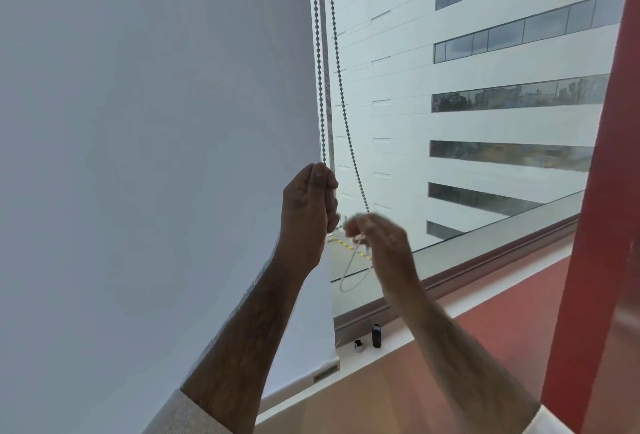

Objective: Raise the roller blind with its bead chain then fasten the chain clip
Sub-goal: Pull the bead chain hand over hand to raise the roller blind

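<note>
Left hand (310, 205) is clenching the grey metal bead chain (341, 87) by the white roller blind's (156, 156) right edge. Right hand (377, 236) is blurry, fingers pinching the other strand just above the chain's loop.

The roller blind (156, 156) was a plain pale grey-white with no pattern. The bead chain (337, 70) ran dark grey against the glass, its lower loop paler, perhaps only from blur. The sill (485, 322) and the pillar (595, 225) were brick red. Both sleeves (180, 414) were a light beige weave. The building (502, 70) outside showed white bands striped with dark window rows. A small bottle (376, 336) looked black.
</note>
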